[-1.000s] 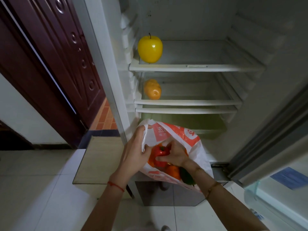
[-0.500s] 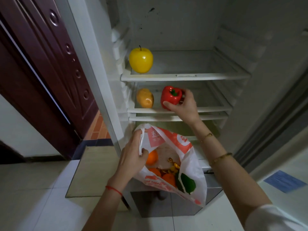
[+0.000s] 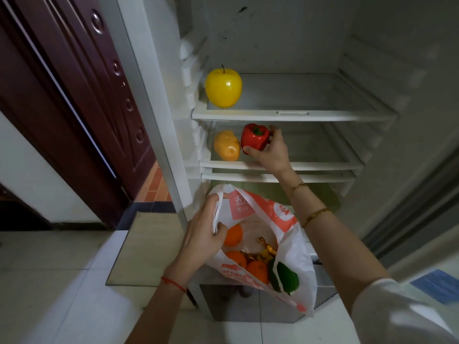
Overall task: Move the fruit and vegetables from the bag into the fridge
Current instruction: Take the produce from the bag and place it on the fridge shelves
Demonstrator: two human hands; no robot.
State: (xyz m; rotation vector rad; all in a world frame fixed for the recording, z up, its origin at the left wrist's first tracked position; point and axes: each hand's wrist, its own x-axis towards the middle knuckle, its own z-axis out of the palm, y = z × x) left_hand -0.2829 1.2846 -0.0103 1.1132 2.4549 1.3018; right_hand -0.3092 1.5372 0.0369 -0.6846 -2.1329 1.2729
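Note:
My right hand (image 3: pixel 270 151) grips a red bell pepper (image 3: pixel 254 139) on the fridge's second shelf (image 3: pixel 318 165), right beside a potato (image 3: pixel 226 145). A yellow apple (image 3: pixel 223 88) stands on the top shelf (image 3: pixel 293 115) at its left end. My left hand (image 3: pixel 202 235) holds the rim of a white and orange plastic bag (image 3: pixel 288 219) in front of the lower fridge. Inside the bag lie three oranges (image 3: pixel 233 235), a green pepper (image 3: pixel 285 278) and a brownish item (image 3: pixel 265 252).
A dark red wooden door (image 3: pixel 82 100) stands to the left of the fridge's side wall (image 3: pixel 151 90). A glass panel (image 3: pixel 144 247) lies on the tiled floor at the lower left. The fridge door edge (image 3: pixel 417 207) rises at the right.
My right hand has taken the red pepper out of the bag and carried it up to the second shelf beside the potato. My left hand keeps its hold on the bag.

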